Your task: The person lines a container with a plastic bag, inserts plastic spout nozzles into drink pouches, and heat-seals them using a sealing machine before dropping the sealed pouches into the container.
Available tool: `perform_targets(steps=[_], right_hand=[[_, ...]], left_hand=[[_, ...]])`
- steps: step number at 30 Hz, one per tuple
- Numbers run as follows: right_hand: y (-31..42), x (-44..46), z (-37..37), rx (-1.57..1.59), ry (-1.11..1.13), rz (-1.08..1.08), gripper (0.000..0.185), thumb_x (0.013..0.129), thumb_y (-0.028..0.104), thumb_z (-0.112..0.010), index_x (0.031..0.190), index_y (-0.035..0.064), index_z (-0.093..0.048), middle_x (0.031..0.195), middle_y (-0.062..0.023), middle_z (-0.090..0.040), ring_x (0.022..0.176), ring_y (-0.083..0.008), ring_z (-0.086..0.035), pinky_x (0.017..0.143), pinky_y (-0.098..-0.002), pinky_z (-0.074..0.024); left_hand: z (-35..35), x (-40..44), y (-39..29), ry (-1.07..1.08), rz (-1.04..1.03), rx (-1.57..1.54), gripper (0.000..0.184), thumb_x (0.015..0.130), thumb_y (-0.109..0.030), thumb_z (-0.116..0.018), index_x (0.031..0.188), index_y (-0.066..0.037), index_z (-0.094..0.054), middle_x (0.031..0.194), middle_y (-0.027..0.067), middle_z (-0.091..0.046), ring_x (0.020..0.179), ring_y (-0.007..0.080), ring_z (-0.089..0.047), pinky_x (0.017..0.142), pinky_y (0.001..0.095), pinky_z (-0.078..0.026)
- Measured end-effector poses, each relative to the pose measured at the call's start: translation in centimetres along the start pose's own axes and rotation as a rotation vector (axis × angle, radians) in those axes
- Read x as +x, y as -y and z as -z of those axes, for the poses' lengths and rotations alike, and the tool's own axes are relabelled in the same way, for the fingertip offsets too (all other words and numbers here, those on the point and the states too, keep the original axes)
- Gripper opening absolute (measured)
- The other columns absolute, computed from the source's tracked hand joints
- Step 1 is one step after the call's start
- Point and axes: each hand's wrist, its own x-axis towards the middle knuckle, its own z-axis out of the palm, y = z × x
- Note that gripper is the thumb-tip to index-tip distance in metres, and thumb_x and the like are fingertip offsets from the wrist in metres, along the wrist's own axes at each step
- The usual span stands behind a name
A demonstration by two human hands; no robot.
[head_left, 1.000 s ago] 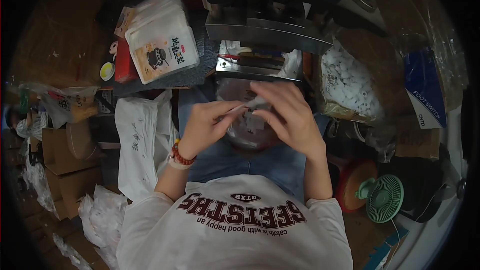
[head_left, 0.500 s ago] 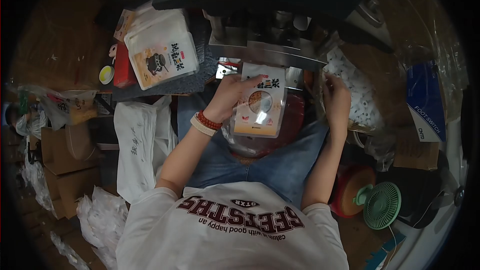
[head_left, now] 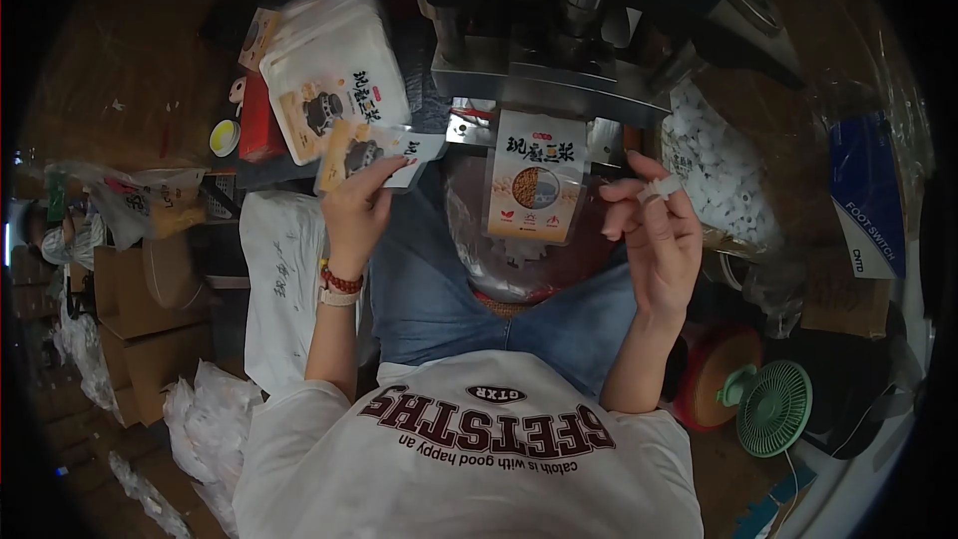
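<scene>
1. While the left hand [head_left: 359, 205] is closed on a printed pouch [head_left: 344, 162], its thumb and fingers press together over the near part of the print; the pouch spreads beyond the fingertips to both sides, tilted.
2. Just beyond that grip lies the pouch stack [head_left: 334, 90] — the held pouch overlaps its near edge in this view, though whether the two touch I cannot tell.
3. The right hand [head_left: 661, 252] has its fingers curled and partly spread, with a small white piece [head_left: 659, 188] held at the fingertips; exactly which fingers press on it is hard to make out.
4. Between the two grips, apart from both and nearer the right one, a second pouch [head_left: 539, 195] faces up toward the wearer, its top edge by the metal fixture [head_left: 574, 75]. What holds it there cannot be seen.
5. Past the right grip, on its outer side, sits a box of white pieces [head_left: 723, 175] — near the fingers, not touching them.
</scene>
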Motion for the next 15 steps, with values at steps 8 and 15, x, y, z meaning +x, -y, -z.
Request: perform_targets(steps=[8,15], right_hand=[[-3.1,1.2,-4.3,-0.936,0.098,0.331,0.031,0.064,0.008,-0.076,0.095,0.0098,-0.073,0.128,-0.0120,-0.057,0.121,-0.0329,-0.050,0.102,-0.0399,-0.0358],[-1.7,0.7,-3.6,-0.721,0.151,0.190,0.046,0.067,0.006,-0.077,0.112,0.0046,-0.066,0.133,-0.0180,-0.051,0.130,-0.0255,-0.041,0.106,-0.0347,-0.0319]], left_hand=[[1.7,-0.5,-7.2,-0.021,-0.307,-0.263,0.034,0.068,0.006,-0.057,0.097,-0.005,-0.071,0.100,0.0105,-0.070,0.097,0.0265,-0.066,0.083,0.0323,-0.052],[-1.2,-1.1,-8.9,0.183,-0.156,-0.634,0.016,0.080,-0.003,-0.066,0.094,0.000,-0.070,0.086,0.0100,-0.071,0.074,0.0176,-0.069,0.066,0.0259,-0.052]])
